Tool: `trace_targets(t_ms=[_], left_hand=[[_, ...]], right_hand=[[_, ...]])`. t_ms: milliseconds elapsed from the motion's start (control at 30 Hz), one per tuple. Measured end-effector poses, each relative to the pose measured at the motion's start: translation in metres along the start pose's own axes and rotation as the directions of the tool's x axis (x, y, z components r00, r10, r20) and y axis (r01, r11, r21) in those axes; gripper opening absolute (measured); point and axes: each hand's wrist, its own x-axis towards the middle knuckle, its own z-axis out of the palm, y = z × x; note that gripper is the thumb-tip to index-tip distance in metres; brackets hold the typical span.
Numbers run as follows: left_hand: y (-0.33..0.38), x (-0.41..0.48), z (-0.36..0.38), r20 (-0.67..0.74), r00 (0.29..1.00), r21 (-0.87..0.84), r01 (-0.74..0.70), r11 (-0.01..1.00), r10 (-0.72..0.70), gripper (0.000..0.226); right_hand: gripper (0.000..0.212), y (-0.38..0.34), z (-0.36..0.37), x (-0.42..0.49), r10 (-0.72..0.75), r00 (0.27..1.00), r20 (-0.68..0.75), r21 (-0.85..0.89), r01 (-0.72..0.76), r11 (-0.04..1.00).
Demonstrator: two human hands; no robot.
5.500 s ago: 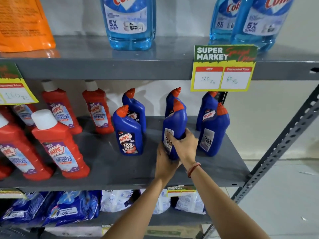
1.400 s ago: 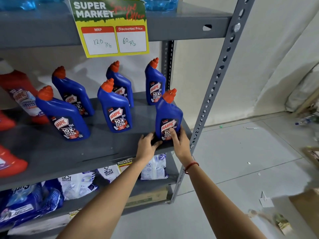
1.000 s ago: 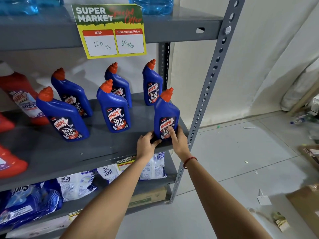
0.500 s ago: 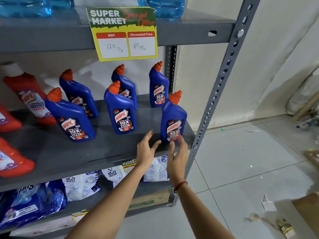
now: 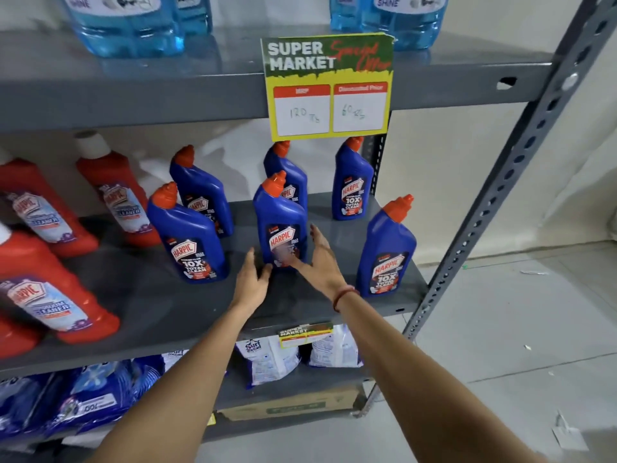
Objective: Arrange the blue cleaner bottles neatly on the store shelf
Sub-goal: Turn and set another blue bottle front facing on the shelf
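A: Where do the blue bottles stand?

B: Six of them, upright on the grey middle shelf, in the centre and right of the frame. The middle front bottle sits at picture centre, red cap up, label facing out. Left of it is another front bottle, and well to the right, near the shelf's right end, the corner bottle. Three more stand behind – a back left bottle, a back middle bottle partly hidden by the front one, and a back right bottle.

A: And the hands?

B: Both reach in from the bottom of the frame to the base of the middle front bottle. The left hand is spread, its thumb at the bottle's lower left edge. The right hand is flat and spread too, fingers pointing up along the bottle's right side – touching or just beside it, I cannot tell. Neither has closed around anything.

A: Around that?

B: Red bottles fill the left of the same shelf. A yellow price sign hangs from the upper shelf's edge, with pale blue bottles above. Packets lie on the shelf below.
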Motion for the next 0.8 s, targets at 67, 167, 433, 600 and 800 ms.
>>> trace_targets(t_ms=[67,167,433,600,800], left_hand=[[-0.001,0.003,-0.001,0.05,0.998,-0.037,-0.023,0.999,0.025,0.049],[0.001,0.0,0.0,0.029,0.999,-0.055,-0.036,0.998,0.038,0.045],[-0.011,-0.039,-0.003,0.131,0.985,-0.19,-0.086,0.978,0.112,0.041],[-0.008,-0.055,-0.001,0.132,0.982,-0.219,-0.102,0.97,0.133,0.044],[-0.007,-0.059,-0.003,0.128,0.983,-0.227,-0.102,0.969,0.134,0.049]], right_hand=[[0.078,0.002,0.003,0.008,-0.002,0.998,0.059,0.039,0.0,0.999],[0.063,0.01,0.002,0.005,0.002,0.999,0.039,0.039,-0.003,0.999],[0.048,0.042,-0.013,-0.051,-0.037,0.999,-0.024,0.021,0.038,0.999],[0.045,0.039,-0.014,-0.068,-0.031,0.999,-0.024,0.054,0.032,0.998],[0.044,0.036,-0.013,-0.074,-0.037,0.998,-0.054,0.044,0.04,0.998]])
